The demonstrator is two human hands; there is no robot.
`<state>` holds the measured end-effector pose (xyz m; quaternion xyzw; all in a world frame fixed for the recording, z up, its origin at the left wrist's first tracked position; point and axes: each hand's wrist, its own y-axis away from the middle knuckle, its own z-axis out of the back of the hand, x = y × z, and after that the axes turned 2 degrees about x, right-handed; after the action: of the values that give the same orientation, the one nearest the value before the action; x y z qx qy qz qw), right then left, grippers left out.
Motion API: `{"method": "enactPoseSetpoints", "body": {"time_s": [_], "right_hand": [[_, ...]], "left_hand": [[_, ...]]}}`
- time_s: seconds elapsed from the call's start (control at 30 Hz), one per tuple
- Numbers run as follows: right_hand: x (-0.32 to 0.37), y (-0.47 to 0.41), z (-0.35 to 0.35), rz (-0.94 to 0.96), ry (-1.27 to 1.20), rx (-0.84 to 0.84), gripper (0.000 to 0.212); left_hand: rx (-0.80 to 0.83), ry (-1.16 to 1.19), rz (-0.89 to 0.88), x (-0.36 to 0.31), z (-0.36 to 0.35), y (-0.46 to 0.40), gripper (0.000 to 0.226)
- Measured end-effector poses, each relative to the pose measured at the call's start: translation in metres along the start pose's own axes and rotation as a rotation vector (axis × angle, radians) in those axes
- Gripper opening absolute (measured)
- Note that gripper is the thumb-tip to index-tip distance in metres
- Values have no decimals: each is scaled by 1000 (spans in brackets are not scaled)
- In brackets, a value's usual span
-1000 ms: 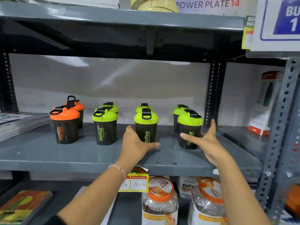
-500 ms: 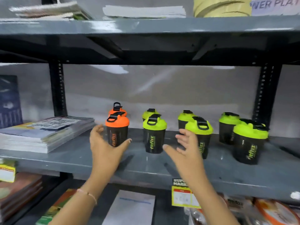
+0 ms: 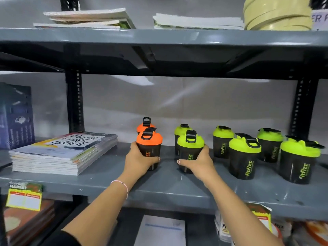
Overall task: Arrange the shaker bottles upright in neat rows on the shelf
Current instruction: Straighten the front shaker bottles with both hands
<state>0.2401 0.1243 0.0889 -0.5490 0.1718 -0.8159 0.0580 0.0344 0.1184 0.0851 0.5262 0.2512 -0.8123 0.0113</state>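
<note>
Shaker bottles, eight in all, stand upright on the grey shelf (image 3: 88, 181) in two rows, back and front, so most of the task looks done. The left hand (image 3: 137, 161) wraps the front orange-lidded bottle (image 3: 150, 148) and the right hand (image 3: 197, 161) wraps the front green-lidded bottle (image 3: 190, 150) beside it, both bottles resting on the shelf. Remaining work seems to be evening out spacing: the two right front bottles (image 3: 244, 155) sit further forward, and the gaps are uneven.

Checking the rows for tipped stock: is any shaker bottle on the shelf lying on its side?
No, all eight shaker bottles stand upright on the shelf, lids up, including the two gripped by the hands.
</note>
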Motion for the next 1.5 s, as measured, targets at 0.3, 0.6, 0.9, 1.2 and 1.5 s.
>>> {"method": "enactPoseSetpoints", "body": {"time_s": [0.3, 0.6, 0.9, 1.2, 1.5], "right_hand": [[6, 12, -21, -2, -75, -3, 86], [1, 12, -21, -21, -76, -92, 73], [-2, 12, -21, -7, -59, -86, 71], [-4, 12, -22, 5, -55, -71, 71], [-6, 10, -22, 9, -66, -62, 73]], "left_hand": [[-36, -4, -17, 13, 34, 2, 80], [-17, -13, -25, 11, 33, 4, 83], [-12, -95, -52, 8, 29, 4, 80], [-1, -107, -50, 7, 28, 4, 79], [2, -106, -35, 7, 28, 5, 80]]}}
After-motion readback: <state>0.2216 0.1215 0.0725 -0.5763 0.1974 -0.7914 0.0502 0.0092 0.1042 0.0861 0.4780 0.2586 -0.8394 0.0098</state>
